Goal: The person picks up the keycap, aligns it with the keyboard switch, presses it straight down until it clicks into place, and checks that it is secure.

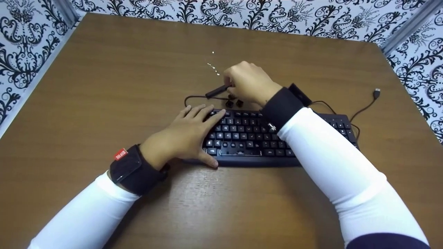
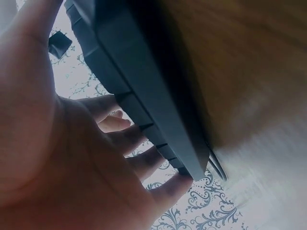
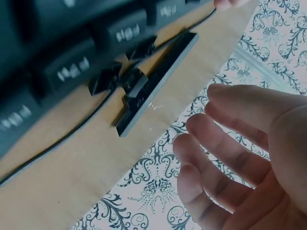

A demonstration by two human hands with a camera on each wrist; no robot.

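A black keyboard point(image 1: 242, 136) lies on the table, its space bar slot bare. My left hand point(image 1: 180, 136) rests on its left end, fingers spread toward the back edge and thumb at the front edge. In the left wrist view, the fingers point(image 2: 144, 163) touch the keyboard's side and keys. Behind the keyboard lie a loose space bar point(image 3: 160, 84) and several small keycaps point(image 1: 229, 103). My right hand point(image 1: 251, 83) hovers near them, fingers loosely bent. The right wrist view shows nothing between those fingers and a gap to the space bar.
A thin cable point(image 1: 197, 97) runs behind the keyboard, under the space bar. To the right, its USB plug point(image 1: 376, 92) lies on the brown table point(image 1: 138, 69). Small white crumbs point(image 1: 213, 67) are scattered beyond the keycaps. Patterned wallpaper point(image 1: 225, 12) borders the table's far side.
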